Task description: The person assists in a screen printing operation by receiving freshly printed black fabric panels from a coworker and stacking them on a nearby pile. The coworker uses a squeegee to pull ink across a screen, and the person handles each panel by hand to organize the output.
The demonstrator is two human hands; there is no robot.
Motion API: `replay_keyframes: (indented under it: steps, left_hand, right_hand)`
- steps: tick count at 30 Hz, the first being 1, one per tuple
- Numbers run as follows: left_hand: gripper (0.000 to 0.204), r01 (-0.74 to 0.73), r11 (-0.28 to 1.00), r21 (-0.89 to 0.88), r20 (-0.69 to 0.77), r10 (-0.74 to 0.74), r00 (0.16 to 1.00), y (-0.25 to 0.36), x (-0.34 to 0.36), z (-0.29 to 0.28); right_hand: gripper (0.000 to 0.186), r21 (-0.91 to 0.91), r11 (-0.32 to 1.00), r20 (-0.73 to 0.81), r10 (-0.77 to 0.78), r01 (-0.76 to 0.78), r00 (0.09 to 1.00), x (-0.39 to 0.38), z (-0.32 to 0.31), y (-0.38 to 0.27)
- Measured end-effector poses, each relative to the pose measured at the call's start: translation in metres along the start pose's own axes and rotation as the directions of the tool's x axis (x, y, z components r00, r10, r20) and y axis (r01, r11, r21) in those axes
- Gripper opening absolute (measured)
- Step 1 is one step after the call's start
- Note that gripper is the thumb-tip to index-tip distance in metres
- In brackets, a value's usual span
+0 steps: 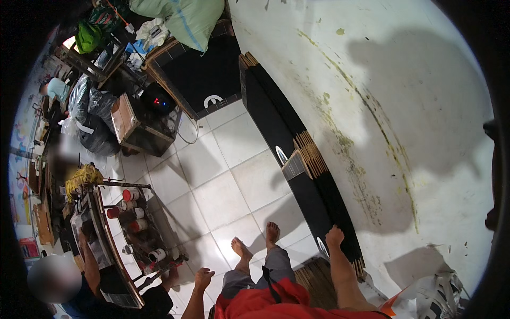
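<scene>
My right hand (334, 236) is closed at the upper edge of a row of black flat panels (311, 204), which lean upright against the white wall on the right. Its fingertips are hidden, so whether they grip a panel edge cannot be made out. Brown cardboard-like edges (312, 155) show between the panels, and a white emblem marks some faces. My left hand (203, 277) hangs over the tiled floor beside my leg, fingers curled in, with nothing visible in it.
To the left, a person (90, 271) sits at a worktable (101, 239) beside a rack of cans (139, 226). Farther off are a box (141, 125), black bags (95, 119) and another black panel (202, 74) under a pale green sack (183, 18). A plastic bag (430, 295) lies at lower right.
</scene>
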State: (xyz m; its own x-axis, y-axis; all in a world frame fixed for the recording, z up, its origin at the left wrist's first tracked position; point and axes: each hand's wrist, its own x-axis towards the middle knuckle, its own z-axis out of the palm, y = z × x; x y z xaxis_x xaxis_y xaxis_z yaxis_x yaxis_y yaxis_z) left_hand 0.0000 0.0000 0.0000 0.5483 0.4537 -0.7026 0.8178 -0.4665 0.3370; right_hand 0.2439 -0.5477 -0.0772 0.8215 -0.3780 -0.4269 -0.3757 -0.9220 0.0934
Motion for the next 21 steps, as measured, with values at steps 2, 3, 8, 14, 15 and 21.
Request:
replay_keyframes:
  steps: [2, 3, 8, 14, 15, 21]
  left_hand:
    - [0.044, 0.036, 0.999, -0.033, 0.019, -0.036, 0.999, 0.001, -0.002, 0.004]
    - [0.044, 0.037, 0.998, -0.056, 0.009, -0.036, 0.999, -0.004, 0.001, -0.003]
    - [0.042, 0.044, 0.986, -0.159, -0.021, -0.048, 0.999, 0.001, -0.003, -0.011]
    - [0.036, 0.036, 0.933, -0.359, -0.119, -0.084, 0.989, 0.004, -0.020, -0.024]
    - [0.036, 0.042, 0.923, -0.384, -0.133, -0.100, 0.986, 0.000, -0.025, -0.025]
    - [0.035, 0.150, 0.762, -0.630, -0.151, -0.310, 0.939, -0.054, -0.044, 0.000]
  right_hand:
    - [0.024, 0.003, 1.000, 0.019, 0.004, -0.004, 1.000, -0.003, -0.011, 0.000]
    - [0.024, 0.013, 1.000, -0.038, -0.016, 0.016, 0.999, -0.012, -0.019, -0.011]
    - [0.026, 0.031, 0.993, -0.199, -0.108, 0.116, 0.974, -0.038, -0.051, -0.030]
    - [0.028, 0.055, 0.974, -0.174, -0.207, 0.219, 0.963, -0.064, -0.076, -0.068]
    - [0.028, 0.048, 0.968, -0.166, -0.236, 0.247, 0.957, -0.066, -0.078, -0.076]
    - [0.026, 0.099, 0.916, -0.108, -0.378, 0.389, 0.919, -0.065, -0.094, -0.129]
